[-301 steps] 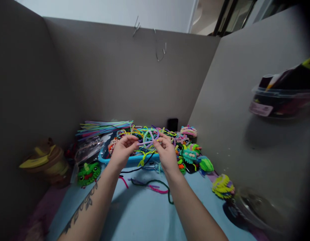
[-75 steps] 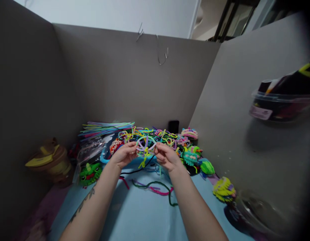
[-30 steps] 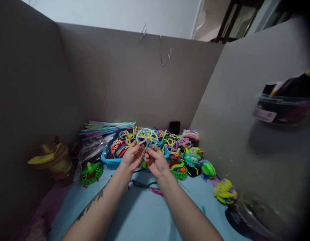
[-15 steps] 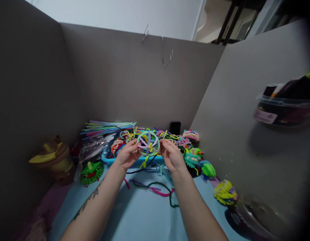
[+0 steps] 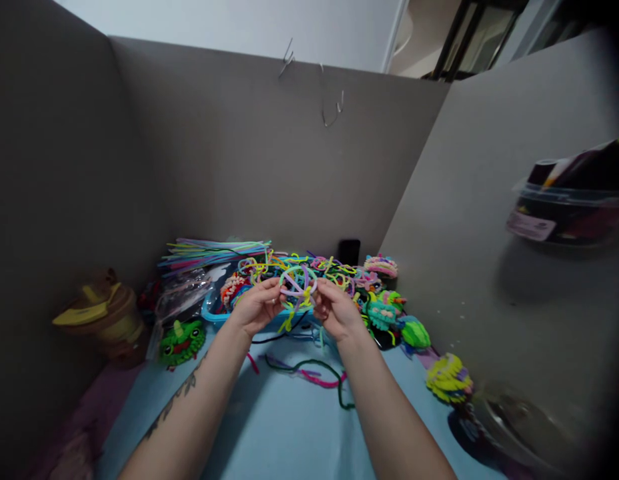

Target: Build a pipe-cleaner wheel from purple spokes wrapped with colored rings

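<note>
Between my two hands is a round frame of bent pipe cleaners point(image 5: 300, 273), with a pale green ring, lilac spokes and a yellow piece at its middle and below. My left hand point(image 5: 259, 307) pinches its left side between thumb and fingers. On the opposite side my right hand point(image 5: 337, 310) is closed on the rim. The frame is held above the front edge of a blue tray point(image 5: 217, 317) heaped with colourful pipe-cleaner pieces. Dark green, pink and purple pipe cleaners point(image 5: 314, 373) lie on the light blue table point(image 5: 284, 427) below.
Straight pipe cleaners point(image 5: 219, 252) lie in a bundle at the back left. A green fuzzy figure point(image 5: 183, 341) and a brown pot-like container point(image 5: 107, 317) stand left. Fuzzy pieces, including a yellow one point(image 5: 448, 379), line the right. A clear bin point(image 5: 564, 207) hangs on the right panel.
The ring has tilted, so it looks flatter, with its spokes closer together. My right hand has shifted slightly left, and both hands still hold the frame.
</note>
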Motion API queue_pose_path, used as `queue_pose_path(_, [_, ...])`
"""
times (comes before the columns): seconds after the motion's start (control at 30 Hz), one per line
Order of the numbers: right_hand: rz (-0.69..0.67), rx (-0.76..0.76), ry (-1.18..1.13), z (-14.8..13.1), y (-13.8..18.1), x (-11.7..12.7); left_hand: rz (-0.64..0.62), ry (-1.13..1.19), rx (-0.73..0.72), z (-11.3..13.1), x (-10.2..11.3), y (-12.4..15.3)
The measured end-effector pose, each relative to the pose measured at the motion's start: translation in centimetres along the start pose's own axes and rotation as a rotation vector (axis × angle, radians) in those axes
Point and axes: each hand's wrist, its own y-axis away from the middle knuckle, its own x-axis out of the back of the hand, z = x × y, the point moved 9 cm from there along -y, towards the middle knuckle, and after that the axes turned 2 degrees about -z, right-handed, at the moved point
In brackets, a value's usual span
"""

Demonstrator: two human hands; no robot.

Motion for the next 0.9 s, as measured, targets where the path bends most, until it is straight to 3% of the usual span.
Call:
queue_pose_path(0.07, [0.095,0.104,0.121,-0.9,-0.1,0.9,0.051,-0.068,-0.046,0.8,0.4,0.1])
queue_pose_path(0.17, [0.250,0.421,0.408,-4.1,1.1,1.5,0.120,-0.288,-0.099,1.9,0.9,0.4])
queue_pose_path(0.27, [0.168,0.690,0.781,-6.1,3.0,-1.4,0.103,-0.575,-0.138,2.6,0.3,0.7])
queue_pose_path(0.33, [0.065,0.770,0.939,-6.1,3.8,-3.5,0.067,-0.735,-0.174,2.9,-0.6,1.0])
queue_pose_path(0.43, [-0.018,0.746,1.018,-5.3,4.1,-5.0,0.024,-0.891,-0.257,3.4,-2.2,1.6])
queue_pose_path(0.6, [-0.064,0.607,0.925,-4.2,3.6,-5.1,-0.001,-1.149,-0.403,4.1,-4.4,2.9])
queue_pose_path(0.9, [-0.194,0.611,1.061,-3.8,4.1,-6.1,0.090,-1.445,-0.413,4.2,-5.5,3.9])
